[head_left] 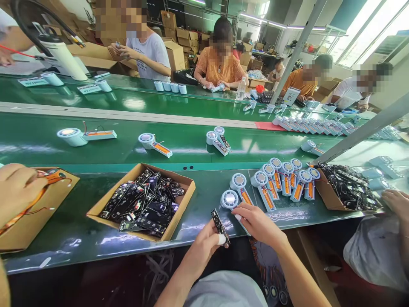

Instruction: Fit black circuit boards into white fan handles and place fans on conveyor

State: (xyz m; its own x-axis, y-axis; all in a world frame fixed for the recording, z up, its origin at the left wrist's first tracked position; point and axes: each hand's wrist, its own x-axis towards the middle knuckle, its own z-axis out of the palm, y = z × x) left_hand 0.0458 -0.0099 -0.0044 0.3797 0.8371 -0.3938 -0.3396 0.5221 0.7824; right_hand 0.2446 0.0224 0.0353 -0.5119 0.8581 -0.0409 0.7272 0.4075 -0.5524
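Note:
My left hand (204, 245) pinches a narrow black circuit board (220, 226) upright near the front edge of the green bench (79, 234). My right hand (255, 221) rests on a pale blue handheld fan body (230, 199), covering its handle, fingers curled around it. Just behind stands a cluster of several similar fan bodies (284, 179) with orange batteries showing. A cardboard tray (179, 215) full of black circuit boards sits to the left of my left hand.
A conveyor belt (128, 149) carries more fan units (219, 140). A neighbour's hand (15, 192) at the left holds wires over a cardboard box (25, 228). Another person's hand (396, 202) and box of boards (348, 187) are at right. Several workers sit across the line.

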